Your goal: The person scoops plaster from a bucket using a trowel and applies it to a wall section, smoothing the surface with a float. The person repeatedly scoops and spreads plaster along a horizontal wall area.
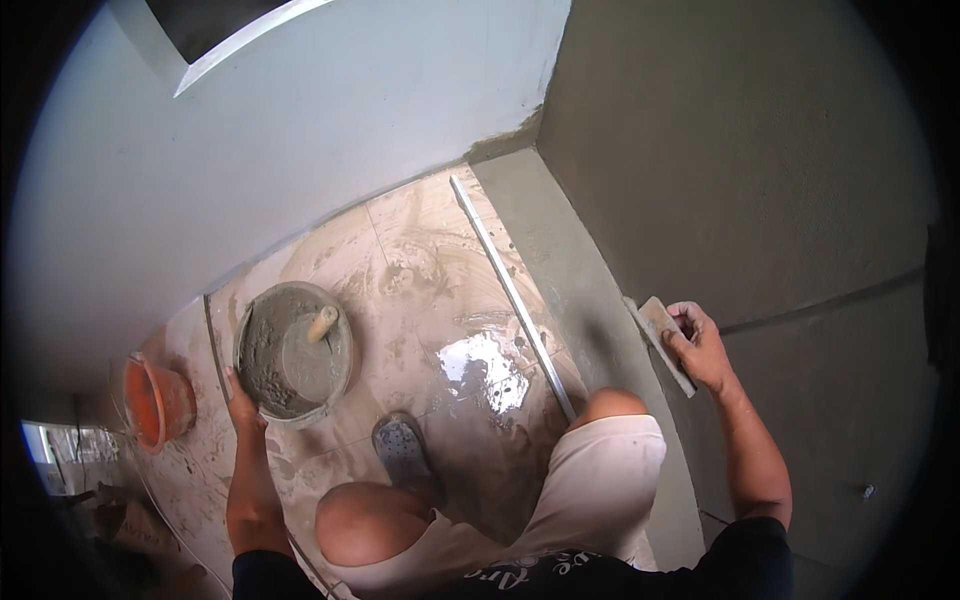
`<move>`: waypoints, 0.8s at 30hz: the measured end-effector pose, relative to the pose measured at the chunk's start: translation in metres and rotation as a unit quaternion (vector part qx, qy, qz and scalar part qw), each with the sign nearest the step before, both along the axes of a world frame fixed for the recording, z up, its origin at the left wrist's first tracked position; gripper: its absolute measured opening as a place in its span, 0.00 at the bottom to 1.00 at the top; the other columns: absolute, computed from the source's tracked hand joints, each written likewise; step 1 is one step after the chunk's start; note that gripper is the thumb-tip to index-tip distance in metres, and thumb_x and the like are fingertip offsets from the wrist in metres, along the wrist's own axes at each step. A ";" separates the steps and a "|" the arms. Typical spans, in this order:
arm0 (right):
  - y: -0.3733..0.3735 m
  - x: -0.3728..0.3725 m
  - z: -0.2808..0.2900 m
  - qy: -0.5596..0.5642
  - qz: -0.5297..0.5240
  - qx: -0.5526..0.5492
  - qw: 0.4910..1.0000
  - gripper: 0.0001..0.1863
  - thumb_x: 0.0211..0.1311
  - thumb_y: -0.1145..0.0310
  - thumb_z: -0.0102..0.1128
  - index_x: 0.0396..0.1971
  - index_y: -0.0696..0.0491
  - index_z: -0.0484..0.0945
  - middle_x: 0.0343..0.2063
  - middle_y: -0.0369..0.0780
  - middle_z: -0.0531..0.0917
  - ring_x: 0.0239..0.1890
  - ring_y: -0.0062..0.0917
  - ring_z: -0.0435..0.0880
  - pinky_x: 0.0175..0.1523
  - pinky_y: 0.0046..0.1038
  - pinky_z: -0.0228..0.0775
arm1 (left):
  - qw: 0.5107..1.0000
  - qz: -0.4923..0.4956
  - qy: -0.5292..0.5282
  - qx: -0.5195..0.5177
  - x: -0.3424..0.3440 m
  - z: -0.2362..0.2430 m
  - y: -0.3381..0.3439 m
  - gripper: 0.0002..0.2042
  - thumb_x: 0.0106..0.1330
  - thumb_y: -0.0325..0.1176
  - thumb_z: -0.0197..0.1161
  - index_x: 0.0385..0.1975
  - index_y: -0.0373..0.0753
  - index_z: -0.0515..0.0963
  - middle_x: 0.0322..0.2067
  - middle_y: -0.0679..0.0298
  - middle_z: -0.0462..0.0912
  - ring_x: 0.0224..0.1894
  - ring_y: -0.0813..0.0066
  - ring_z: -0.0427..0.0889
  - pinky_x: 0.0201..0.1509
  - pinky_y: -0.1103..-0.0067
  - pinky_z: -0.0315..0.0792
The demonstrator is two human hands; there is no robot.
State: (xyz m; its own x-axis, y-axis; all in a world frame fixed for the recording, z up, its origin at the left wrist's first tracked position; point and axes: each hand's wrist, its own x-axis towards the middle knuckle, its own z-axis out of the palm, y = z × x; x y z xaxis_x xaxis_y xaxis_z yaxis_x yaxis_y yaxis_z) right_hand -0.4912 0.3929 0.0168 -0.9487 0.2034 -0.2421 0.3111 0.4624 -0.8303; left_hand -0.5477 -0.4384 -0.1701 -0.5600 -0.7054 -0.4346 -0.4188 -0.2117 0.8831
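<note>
Two bare hands in view, arms coming in from the lower edge. Right hand (700, 350), right of centre, fingers curled, pinches a flat rectangular float (656, 328) smeared with grey. Float sits tilted, long side slanting down to the right, in front of the line where grey wall (740, 150) meets grey strip (555, 235); can't tell if it touches either. Left hand (243, 405), left of centre, is at the lower-left side of a round basin (352, 345), fingers extended up along its outside; can't tell if it grips the rim.

Basin holds wet grey mortar (270, 375), heaped more on the left side; a light-coloured handle (322, 324) sticks up at upper right inside, rest of that tool unclear. Orange bucket (178, 400) stands far left, near the basin, apart from it. Long pale straight bar (508, 284) lies slanting on the smeared tiled floor (410, 320), from upper centre down to near the right knee (612, 403). Shiny wet patch (480, 372) beside the bar, on its left. Grey sandal (402, 445) lower centre. White wall (330, 110) fills upper left.
</note>
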 end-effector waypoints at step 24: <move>-0.297 -0.164 -0.202 -0.033 0.167 0.190 0.967 0.21 0.68 0.63 0.59 0.57 0.56 0.73 0.52 0.55 0.79 0.56 0.49 0.79 0.61 0.46 0.72 | 0.937 -0.344 0.061 0.031 -0.230 0.034 0.044 0.36 0.73 0.59 0.59 0.63 0.29 0.76 0.57 0.54 0.82 0.58 0.65 0.80 0.67 0.72 0.69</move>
State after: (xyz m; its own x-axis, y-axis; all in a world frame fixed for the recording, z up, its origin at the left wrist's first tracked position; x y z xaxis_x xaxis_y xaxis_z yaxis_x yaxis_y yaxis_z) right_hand -0.6554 0.0957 -0.1853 -0.9616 -0.0256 -0.2733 0.1386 0.8142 -0.5639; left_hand -0.7780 -0.3948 -0.1361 -0.9206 -0.1354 -0.3663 -0.3719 0.0184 0.9281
